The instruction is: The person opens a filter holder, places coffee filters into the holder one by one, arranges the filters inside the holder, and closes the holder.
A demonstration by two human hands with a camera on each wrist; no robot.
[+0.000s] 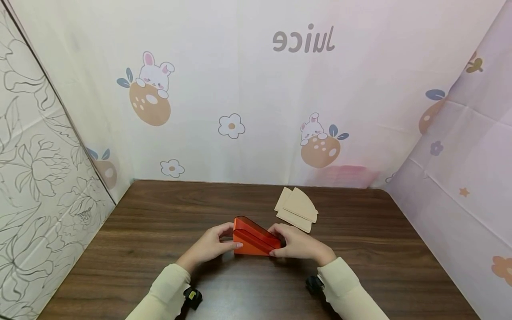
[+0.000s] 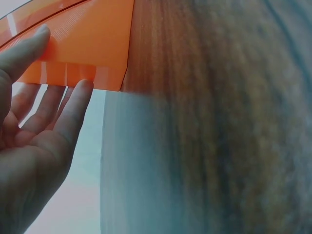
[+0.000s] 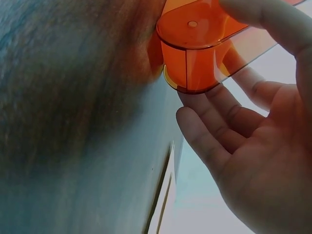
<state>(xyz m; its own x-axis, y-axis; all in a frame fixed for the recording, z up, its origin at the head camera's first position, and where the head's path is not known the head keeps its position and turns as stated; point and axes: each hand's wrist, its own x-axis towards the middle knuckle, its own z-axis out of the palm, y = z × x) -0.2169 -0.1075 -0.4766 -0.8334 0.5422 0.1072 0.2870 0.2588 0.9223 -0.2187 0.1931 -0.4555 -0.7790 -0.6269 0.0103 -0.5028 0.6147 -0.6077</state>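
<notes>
So the orange plastic holder point(image 1: 256, 242) is sitting between the person's two hands around mid-table, tall end to the left and sloping down to the right; I can't tell if its bottom is touching the wood. The left hand point(image 1: 210, 244) is gripping the tall end, the right hand point(image 1: 298, 242) is gripping the low end, both with thumbs in front and other fingers bent around behind, parted only as far as the holder's thickness. IMO the trick is keeping that pinch light and even, since the plastic is looking thin and slick, and squeezing one end harder could be twisting it. Just behind the holder and off to its right, some cream paper sheets point(image 1: 296, 211) are lying fanned in a loose pile, so I'd be watching the right knuckles there. Table point(image 1: 152, 218) edges: back one is running behind the holder, past the papers; side ones are staying well apart from it. Most room for moving is opening up left and right of the holder, plus in front.
</notes>
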